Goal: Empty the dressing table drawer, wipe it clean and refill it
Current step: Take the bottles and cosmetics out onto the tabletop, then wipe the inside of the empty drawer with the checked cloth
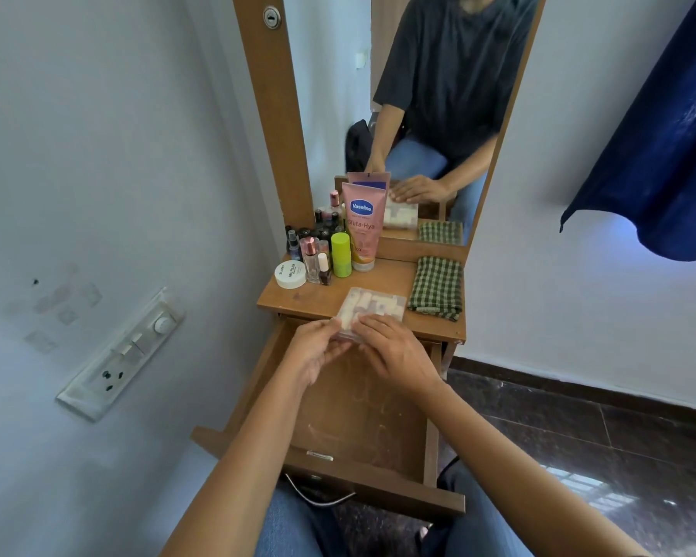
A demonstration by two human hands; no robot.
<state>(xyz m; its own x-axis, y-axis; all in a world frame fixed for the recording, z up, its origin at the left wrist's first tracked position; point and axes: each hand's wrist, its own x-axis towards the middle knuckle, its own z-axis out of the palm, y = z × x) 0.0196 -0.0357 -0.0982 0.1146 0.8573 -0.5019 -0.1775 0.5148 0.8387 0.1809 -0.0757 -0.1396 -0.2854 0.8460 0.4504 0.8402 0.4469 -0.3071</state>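
Observation:
The wooden drawer (354, 420) is pulled out toward me, its dusty bottom bare. A clear plastic box (374, 309) with pale compartments sits at the front edge of the dressing table top (286, 301). My left hand (318, 351) holds its near left corner with curled fingers. My right hand (394, 347) grips its near right edge, fingers lying over the lid. A folded green checked cloth (436, 287) lies on the table top to the right of the box.
A pink Vaseline tube (364, 227), a green stick (341, 255), a white jar (290, 274) and several small bottles (312, 251) stand at the table's back left before the mirror (438, 94). A switch panel (121, 355) is on the left wall. A dark curtain (659, 154) hangs right.

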